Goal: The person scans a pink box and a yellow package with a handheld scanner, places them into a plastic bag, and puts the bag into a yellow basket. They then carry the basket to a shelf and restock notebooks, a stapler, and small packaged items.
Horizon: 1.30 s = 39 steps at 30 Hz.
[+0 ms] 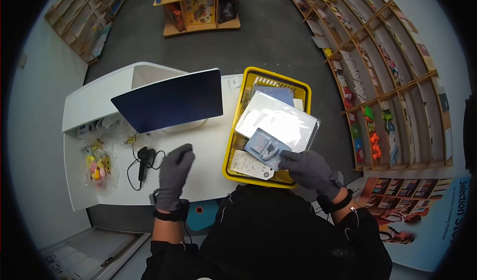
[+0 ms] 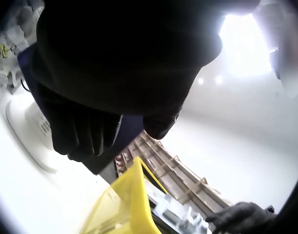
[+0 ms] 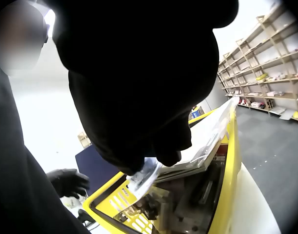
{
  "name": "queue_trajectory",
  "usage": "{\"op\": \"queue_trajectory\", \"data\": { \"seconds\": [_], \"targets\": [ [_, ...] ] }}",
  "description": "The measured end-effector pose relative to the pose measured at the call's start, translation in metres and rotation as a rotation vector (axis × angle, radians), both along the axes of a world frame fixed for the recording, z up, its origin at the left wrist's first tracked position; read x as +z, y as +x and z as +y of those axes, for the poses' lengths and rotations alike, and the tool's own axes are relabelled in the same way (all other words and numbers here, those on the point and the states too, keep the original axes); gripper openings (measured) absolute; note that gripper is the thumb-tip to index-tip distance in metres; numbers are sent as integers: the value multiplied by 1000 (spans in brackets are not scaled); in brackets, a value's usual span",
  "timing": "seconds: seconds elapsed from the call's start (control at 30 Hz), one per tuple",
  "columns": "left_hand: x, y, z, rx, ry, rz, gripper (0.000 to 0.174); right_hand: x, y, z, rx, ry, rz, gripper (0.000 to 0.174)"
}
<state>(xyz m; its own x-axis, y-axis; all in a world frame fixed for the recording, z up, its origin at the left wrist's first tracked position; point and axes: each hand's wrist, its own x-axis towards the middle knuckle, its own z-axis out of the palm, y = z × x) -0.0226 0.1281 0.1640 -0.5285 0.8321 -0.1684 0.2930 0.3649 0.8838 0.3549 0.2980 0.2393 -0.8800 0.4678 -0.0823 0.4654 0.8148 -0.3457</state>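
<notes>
The gloved right hand (image 1: 310,169) pinches the corner of a clear blister pack (image 1: 268,149) above a yellow basket (image 1: 227,153). In the right wrist view the pack (image 3: 145,176) hangs from the fingertips over the basket (image 3: 231,170). Beneath and beside it lies a white spiral-bound pad (image 1: 278,120) in a glossy cover. A white tagged packet (image 1: 251,164) lies near the basket's front. Over the desk, left of the basket, the gloved left hand (image 1: 175,173) holds nothing, its fingers loosely bent; the left wrist view shows them dark (image 2: 80,131).
A monitor (image 1: 171,101) stands on the white desk (image 1: 198,175). To the left lie a black corded device (image 1: 144,163) and plastic bags with colourful items (image 1: 98,166). Shelves (image 1: 397,81) line the right wall, and a display stand (image 1: 201,29) is ahead.
</notes>
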Motion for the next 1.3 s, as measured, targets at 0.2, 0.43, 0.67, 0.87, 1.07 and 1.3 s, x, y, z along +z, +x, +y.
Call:
{"op": "queue_trajectory", "data": {
  "seconds": [0.2,0.43,0.67,0.87,1.07,1.3],
  "targets": [
    [-2,94,32,-346,-387,15,49,-4,42,46,-469,-78,586,25],
    [-39,164,2,122,-334,-216,47,-55,48,221,-554,143,532,39],
    [-38,267,30,412,-407,-332,49,-96,-25,322,-148,58,-32,57],
    [-44,299,43,586,-432,-54,54,-95,-41,342,61,100,-272,40],
    [-59,293,55,757,-408,187,57,-108,-55,351,199,169,-257,33],
    [-46,286,62,819,-644,179,78,-52,-39,316,280,197,-5,26]
  ]
}}
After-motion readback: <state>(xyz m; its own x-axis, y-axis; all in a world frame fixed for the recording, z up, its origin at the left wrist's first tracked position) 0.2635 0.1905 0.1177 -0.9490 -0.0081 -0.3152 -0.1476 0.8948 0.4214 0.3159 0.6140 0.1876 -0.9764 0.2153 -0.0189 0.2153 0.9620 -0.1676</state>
